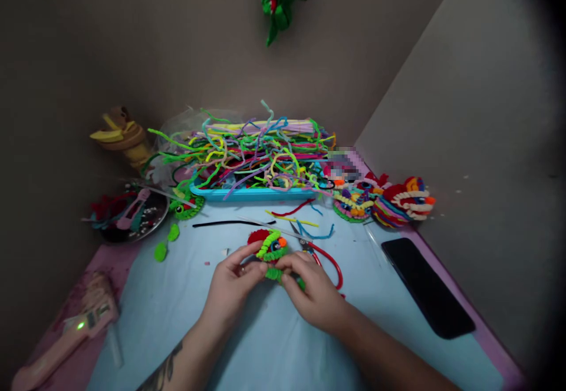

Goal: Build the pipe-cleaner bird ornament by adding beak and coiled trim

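A small pipe-cleaner figure (272,248), green with red, an orange tip and a dark eye, is held low over the light blue mat (186,314). My left hand (232,285) pinches its left underside with closed fingers. From the right, my right hand (309,291) grips the figure's green lower part, fingers curled round it. Red-handled scissors (329,261) lie just behind my right hand.
A blue tray (247,194) heaped with coloured pipe cleaners stands at the back. Finished colourful figures (389,202) sit at the right, a black phone (427,288) near the right edge, a pink glue gun (71,329) front left, a dark dish (132,217) left. Loose pipe cleaners lie mid-table.
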Demonstrator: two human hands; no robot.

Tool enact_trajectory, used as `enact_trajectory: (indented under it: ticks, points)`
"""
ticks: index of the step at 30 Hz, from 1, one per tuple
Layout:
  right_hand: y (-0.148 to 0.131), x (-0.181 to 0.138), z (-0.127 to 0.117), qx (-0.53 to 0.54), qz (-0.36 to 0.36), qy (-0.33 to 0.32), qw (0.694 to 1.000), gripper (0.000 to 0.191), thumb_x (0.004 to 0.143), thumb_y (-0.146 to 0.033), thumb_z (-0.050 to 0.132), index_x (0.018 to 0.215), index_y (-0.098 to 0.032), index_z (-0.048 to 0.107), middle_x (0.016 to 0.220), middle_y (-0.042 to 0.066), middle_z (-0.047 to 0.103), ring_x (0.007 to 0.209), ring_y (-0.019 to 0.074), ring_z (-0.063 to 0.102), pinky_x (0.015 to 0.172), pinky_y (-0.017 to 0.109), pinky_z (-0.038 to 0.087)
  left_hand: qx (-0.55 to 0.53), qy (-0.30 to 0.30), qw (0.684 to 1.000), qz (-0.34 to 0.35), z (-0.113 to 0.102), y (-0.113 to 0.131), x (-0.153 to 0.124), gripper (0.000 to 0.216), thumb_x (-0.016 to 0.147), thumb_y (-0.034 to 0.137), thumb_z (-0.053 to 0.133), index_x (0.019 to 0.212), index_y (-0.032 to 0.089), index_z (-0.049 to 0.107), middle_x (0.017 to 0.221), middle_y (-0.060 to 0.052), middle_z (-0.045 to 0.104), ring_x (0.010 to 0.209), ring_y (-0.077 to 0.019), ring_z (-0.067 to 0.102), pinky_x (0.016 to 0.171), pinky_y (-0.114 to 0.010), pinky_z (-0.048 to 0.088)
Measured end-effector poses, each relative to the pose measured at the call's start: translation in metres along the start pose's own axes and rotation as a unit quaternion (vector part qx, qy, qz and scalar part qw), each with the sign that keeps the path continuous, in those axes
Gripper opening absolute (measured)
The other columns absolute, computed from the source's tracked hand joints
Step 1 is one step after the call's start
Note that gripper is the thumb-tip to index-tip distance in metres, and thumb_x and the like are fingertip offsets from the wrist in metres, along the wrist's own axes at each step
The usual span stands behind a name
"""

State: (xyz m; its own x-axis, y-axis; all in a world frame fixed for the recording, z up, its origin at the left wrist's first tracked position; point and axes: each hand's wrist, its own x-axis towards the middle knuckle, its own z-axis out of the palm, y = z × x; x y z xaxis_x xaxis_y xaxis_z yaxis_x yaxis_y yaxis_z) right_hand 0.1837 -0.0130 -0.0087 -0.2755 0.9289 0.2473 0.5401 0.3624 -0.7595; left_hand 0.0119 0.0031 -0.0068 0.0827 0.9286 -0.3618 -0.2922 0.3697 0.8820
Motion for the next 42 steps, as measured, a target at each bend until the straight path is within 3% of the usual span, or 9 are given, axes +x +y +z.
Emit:
enact_trajectory:
  ticks: [5,9,13,18,26,34,42]
  points:
    - [-0.001,0.000,0.004,-0.103,-0.070,0.027,0.992,0.021,0.082,-0.021,0.059,0.103,-0.021,0.056,0.091,0.006,0.066,0.089,0.0246,0.058,0.084,0.044,0.037,-0.018,0.040,0.999,-0.020,0.008,-0.006,-0.004,0.050,0.061,0.026,0.081,0.108,0.017,0.066,0.081,-0.005,0.073,0.074,-0.0169,0.067,0.071,-0.027,0.053]
    - [0.001,0.001,0.006,-0.123,-0.115,0.026,0.985,0.021,0.086,-0.019,0.059,0.105,-0.024,0.052,0.092,0.004,0.068,0.087,0.0207,0.060,0.085,0.042,0.036,-0.035,0.070,0.996,-0.033,0.013,-0.009,-0.008,0.049,0.060,0.028,0.081,0.106,0.020,0.065,0.085,-0.004,0.072,0.077,-0.0163,0.067,0.071,-0.026,0.053]
    - [0.006,-0.001,0.006,-0.093,-0.116,0.041,0.988,0.019,0.085,-0.014,0.057,0.100,-0.024,0.052,0.088,0.003,0.069,0.082,0.0187,0.059,0.081,0.038,0.041,-0.048,0.084,0.994,-0.052,0.010,-0.010,-0.010,0.048,0.063,0.032,0.080,0.107,0.020,0.067,0.090,-0.005,0.073,0.077,-0.0168,0.067,0.075,-0.029,0.053]
    - [0.003,-0.003,0.006,-0.047,-0.100,0.077,0.991,0.018,0.083,-0.012,0.057,0.098,-0.022,0.054,0.091,0.005,0.066,0.087,0.0184,0.059,0.082,0.036,0.047,-0.024,0.084,0.996,-0.032,0.004,-0.013,-0.009,0.036,0.071,0.036,0.074,0.103,0.020,0.071,0.110,-0.007,0.070,0.101,-0.0211,0.063,0.091,-0.031,0.048]
    - [0.005,-0.001,0.007,-0.015,-0.073,0.136,0.988,0.010,0.083,-0.015,0.059,0.089,-0.022,0.056,0.086,0.005,0.065,0.087,0.0187,0.061,0.078,0.033,0.050,-0.077,0.054,0.995,-0.017,0.010,-0.016,-0.010,0.034,0.066,0.031,0.079,0.099,0.021,0.073,0.102,-0.006,0.073,0.086,-0.0161,0.067,0.080,-0.027,0.053]
    - [0.002,0.001,0.009,0.007,-0.097,0.140,0.985,0.008,0.081,-0.015,0.061,0.082,-0.021,0.057,0.079,0.004,0.062,0.078,0.0173,0.060,0.070,0.030,0.052,0.070,0.048,0.994,0.064,0.005,-0.016,-0.006,0.033,0.068,0.031,0.077,0.099,0.019,0.074,0.096,-0.006,0.075,0.084,-0.0179,0.068,0.079,-0.027,0.054]
    - [0.002,-0.002,0.015,0.001,-0.118,0.161,0.980,0.011,0.081,-0.011,0.060,0.085,-0.021,0.056,0.082,0.005,0.061,0.083,0.0176,0.059,0.074,0.032,0.053,0.156,0.072,0.978,0.115,0.007,-0.010,-0.011,0.024,0.070,0.030,0.074,0.091,0.019,0.075,0.090,-0.005,0.076,0.082,-0.0197,0.070,0.078,-0.031,0.056]
